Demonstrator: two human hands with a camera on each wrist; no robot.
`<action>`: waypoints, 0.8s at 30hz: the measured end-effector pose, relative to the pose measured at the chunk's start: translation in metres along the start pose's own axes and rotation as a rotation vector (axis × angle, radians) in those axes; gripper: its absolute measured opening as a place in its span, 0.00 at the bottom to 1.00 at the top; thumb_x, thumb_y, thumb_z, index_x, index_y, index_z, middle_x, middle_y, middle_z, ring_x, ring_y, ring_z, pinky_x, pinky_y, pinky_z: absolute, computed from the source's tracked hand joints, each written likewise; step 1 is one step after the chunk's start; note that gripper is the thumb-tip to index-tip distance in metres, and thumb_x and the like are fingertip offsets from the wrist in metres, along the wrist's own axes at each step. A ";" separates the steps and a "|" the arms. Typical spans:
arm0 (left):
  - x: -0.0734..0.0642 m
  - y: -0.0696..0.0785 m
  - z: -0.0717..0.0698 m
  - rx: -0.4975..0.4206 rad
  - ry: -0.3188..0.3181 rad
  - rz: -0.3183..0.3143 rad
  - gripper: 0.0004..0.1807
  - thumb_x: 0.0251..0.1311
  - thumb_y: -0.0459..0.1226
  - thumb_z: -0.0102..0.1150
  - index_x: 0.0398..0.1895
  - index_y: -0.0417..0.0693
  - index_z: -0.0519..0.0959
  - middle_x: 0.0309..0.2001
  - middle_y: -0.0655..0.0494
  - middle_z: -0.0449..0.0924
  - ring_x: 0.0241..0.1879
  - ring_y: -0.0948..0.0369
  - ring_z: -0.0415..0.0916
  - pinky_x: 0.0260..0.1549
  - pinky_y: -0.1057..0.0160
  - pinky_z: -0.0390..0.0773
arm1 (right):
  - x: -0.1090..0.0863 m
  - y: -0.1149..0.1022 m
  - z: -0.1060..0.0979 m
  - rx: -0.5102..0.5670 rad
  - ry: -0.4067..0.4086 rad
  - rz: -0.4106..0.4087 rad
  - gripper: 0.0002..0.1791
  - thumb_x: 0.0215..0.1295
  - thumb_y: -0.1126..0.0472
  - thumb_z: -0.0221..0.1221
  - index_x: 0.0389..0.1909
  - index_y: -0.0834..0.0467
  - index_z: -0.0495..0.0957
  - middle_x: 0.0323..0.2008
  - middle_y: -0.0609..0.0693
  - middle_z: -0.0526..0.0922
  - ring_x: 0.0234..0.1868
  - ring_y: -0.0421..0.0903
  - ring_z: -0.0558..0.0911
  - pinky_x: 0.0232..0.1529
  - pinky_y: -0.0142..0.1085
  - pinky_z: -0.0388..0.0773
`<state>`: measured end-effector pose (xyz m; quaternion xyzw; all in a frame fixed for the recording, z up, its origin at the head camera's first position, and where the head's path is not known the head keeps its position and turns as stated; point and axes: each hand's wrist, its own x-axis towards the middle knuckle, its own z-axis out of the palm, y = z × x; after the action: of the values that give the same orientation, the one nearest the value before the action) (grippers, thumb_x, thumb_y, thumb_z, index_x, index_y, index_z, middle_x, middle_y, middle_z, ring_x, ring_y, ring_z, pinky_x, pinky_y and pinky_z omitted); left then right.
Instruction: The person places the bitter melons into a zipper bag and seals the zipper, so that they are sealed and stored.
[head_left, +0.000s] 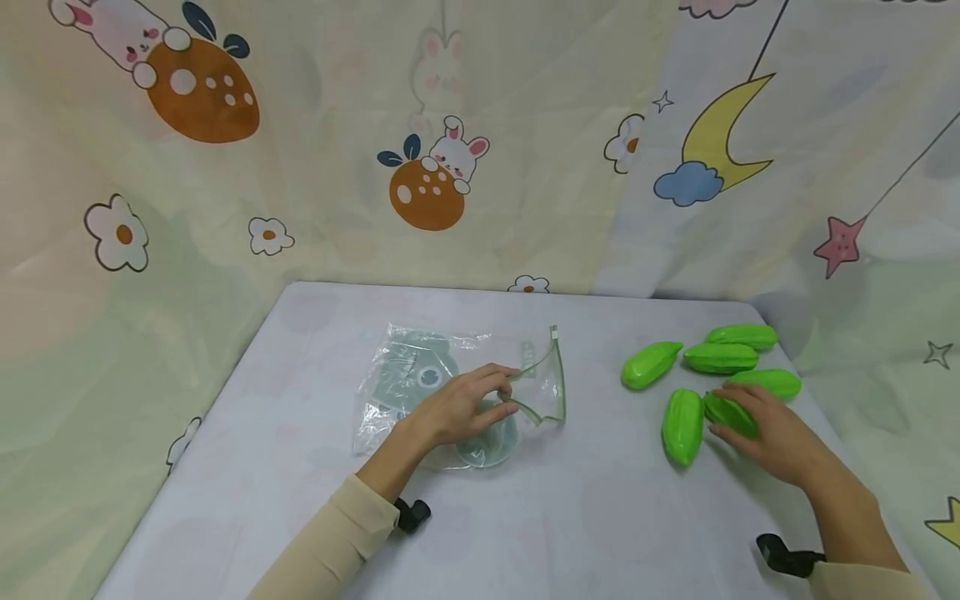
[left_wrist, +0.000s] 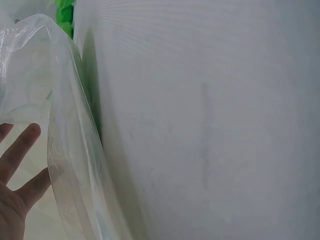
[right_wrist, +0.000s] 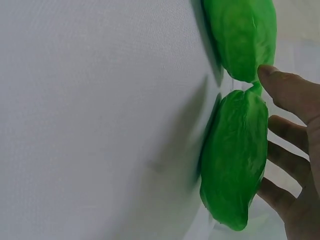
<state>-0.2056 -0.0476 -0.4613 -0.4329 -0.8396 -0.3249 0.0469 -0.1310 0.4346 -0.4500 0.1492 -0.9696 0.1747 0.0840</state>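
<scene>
A clear zip bag [head_left: 487, 346] with a green edge and a pale green print lies on the table. At its gaping mouth is my left hand [head_left: 465, 404], thumb and forefinger spread between the two rims. The left wrist view shows these fingers [left_wrist: 20, 150] extended, one partly behind the clear film. My right hand [head_left: 772, 433] is over a glossy green ridged vegetable [right_wrist: 235, 155], thumb on one side and fingers on the other. The thumb lies near its stem end; a firm grip is not visible. Another green vegetable [head_left: 682, 427] lies just left of it.
Several more green vegetables, among them one at the left [head_left: 651, 365] and one at the back [head_left: 742, 337], lie on the right part of the white-covered table [head_left: 585, 517]. A patterned cloth [head_left: 330, 150] hangs behind the table.
</scene>
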 end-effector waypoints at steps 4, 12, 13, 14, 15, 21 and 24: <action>-0.002 -0.001 0.000 0.002 0.006 0.003 0.08 0.73 0.48 0.60 0.44 0.55 0.77 0.67 0.57 0.76 0.55 0.59 0.82 0.50 0.62 0.82 | -0.005 0.001 -0.001 0.001 -0.012 0.014 0.30 0.60 0.56 0.74 0.59 0.67 0.77 0.60 0.67 0.73 0.59 0.71 0.73 0.52 0.67 0.71; -0.004 -0.003 0.000 0.002 -0.003 -0.013 0.08 0.73 0.47 0.60 0.44 0.56 0.77 0.68 0.58 0.75 0.59 0.59 0.80 0.56 0.62 0.81 | -0.012 0.002 0.001 0.006 -0.031 0.023 0.34 0.58 0.57 0.75 0.61 0.68 0.75 0.62 0.68 0.70 0.59 0.75 0.71 0.51 0.69 0.71; -0.004 -0.003 -0.001 0.003 -0.005 -0.016 0.08 0.74 0.47 0.60 0.44 0.56 0.77 0.68 0.58 0.75 0.59 0.59 0.80 0.56 0.62 0.81 | -0.013 0.002 0.001 0.005 -0.032 0.023 0.34 0.57 0.57 0.75 0.61 0.67 0.75 0.62 0.68 0.70 0.59 0.75 0.72 0.50 0.69 0.71; -0.005 -0.003 -0.001 0.001 -0.005 -0.018 0.08 0.74 0.47 0.60 0.44 0.56 0.77 0.68 0.58 0.75 0.59 0.59 0.80 0.56 0.62 0.81 | -0.014 0.002 0.001 0.001 -0.035 0.025 0.35 0.56 0.58 0.76 0.62 0.67 0.75 0.63 0.67 0.69 0.58 0.76 0.72 0.50 0.69 0.72; -0.005 -0.003 -0.001 0.001 -0.005 -0.019 0.08 0.74 0.47 0.60 0.44 0.56 0.76 0.68 0.58 0.75 0.59 0.59 0.80 0.56 0.62 0.81 | -0.015 0.002 0.001 0.000 -0.040 0.028 0.36 0.55 0.58 0.77 0.62 0.66 0.75 0.63 0.67 0.69 0.58 0.76 0.72 0.49 0.70 0.72; -0.005 -0.002 -0.002 -0.001 -0.006 -0.022 0.08 0.73 0.48 0.60 0.44 0.57 0.76 0.68 0.58 0.75 0.59 0.59 0.80 0.56 0.61 0.81 | -0.018 0.001 0.004 -0.017 -0.058 0.047 0.41 0.50 0.59 0.79 0.65 0.64 0.72 0.64 0.69 0.65 0.55 0.79 0.74 0.46 0.72 0.73; -0.005 -0.002 -0.002 -0.001 -0.011 -0.024 0.08 0.73 0.48 0.60 0.44 0.56 0.76 0.68 0.59 0.74 0.59 0.59 0.81 0.56 0.62 0.81 | -0.019 0.003 0.006 -0.002 -0.045 0.041 0.44 0.48 0.62 0.79 0.67 0.64 0.70 0.65 0.71 0.63 0.56 0.79 0.71 0.47 0.72 0.72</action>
<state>-0.2046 -0.0532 -0.4630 -0.4248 -0.8447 -0.3235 0.0382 -0.1144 0.4399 -0.4610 0.1329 -0.9743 0.1722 0.0588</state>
